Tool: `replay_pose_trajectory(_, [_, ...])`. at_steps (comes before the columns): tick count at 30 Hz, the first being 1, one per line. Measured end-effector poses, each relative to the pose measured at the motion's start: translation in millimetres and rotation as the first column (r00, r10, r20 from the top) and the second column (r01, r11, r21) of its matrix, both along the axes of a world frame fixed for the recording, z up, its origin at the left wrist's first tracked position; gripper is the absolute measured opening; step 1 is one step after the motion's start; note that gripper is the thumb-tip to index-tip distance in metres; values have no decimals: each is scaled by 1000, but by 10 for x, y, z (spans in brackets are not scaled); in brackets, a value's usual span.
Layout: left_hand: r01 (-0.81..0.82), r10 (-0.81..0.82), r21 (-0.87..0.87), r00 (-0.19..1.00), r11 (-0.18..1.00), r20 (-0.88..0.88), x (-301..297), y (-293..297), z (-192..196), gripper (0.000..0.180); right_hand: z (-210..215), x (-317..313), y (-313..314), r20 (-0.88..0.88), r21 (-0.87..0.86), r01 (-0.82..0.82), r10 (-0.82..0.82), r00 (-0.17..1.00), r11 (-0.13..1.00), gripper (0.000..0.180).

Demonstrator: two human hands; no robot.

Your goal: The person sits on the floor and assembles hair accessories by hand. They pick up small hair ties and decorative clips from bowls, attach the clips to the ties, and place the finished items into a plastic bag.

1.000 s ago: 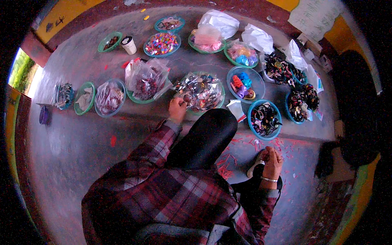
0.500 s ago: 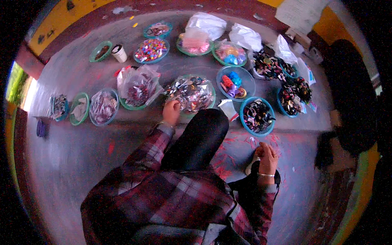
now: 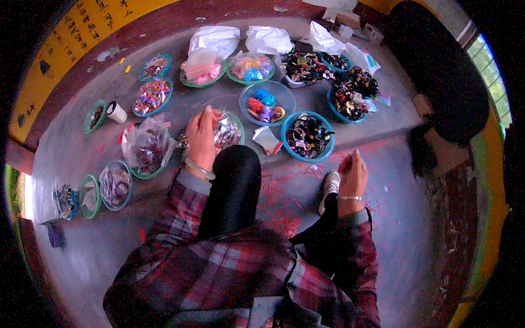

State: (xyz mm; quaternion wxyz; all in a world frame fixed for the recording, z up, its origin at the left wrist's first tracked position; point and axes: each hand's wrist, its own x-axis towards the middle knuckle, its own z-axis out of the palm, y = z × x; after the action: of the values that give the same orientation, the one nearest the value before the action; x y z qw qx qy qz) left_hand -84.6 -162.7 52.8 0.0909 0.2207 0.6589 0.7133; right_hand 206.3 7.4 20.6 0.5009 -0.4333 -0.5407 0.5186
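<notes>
My left hand (image 3: 201, 138) is raised over the left side of a green basket (image 3: 241, 131) of shiny packets, hiding part of it. Its fingers are pressed together; anything between them is too small to make out. Off to the right, past the front edge of the ledge, my right hand (image 3: 353, 174) is held up with its fingers together, and whatever it may hold is hidden. Nearest to it stands a teal basket (image 3: 298, 158) full of black hair ties. A small white and red packet (image 3: 267, 141) lies between the two baskets.
Several more baskets stand on the grey ledge, one a clear blue basket (image 3: 291, 112) with colourful bundles. White plastic bags (image 3: 214, 39) lie behind. A white cup (image 3: 116, 112) stands at left. Red scraps (image 3: 279, 225) litter the lower floor near my black-clad knee (image 3: 232, 186) and shoe (image 3: 331, 186).
The view has turned to the right, so the baskets appear further left. My left hand has risen from the basket's near-left edge to over it. The right hand has lifted slightly.
</notes>
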Motion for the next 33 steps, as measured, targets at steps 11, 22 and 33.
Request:
replay_pose_trajectory(11, [354, -350, -245, 935, 902, 62, 585, 1269, -1057, 34, -348, -485, 497, -359, -428, -122, -44, 932, 895, 26])
replay_pose_trajectory(22, [288, 88, -332, 623, 898, 777, 824, 1321, -2860, 37, -104, -500, 441, -360, -446, -290, 127, 924, 847, 26])
replay_pose_trajectory(33, [218, 113, -232, 450, 948, 886, 731, 1619, -3372, 26, -42, -576, 378, -396, -510, -334, 128, 909, 793, 26])
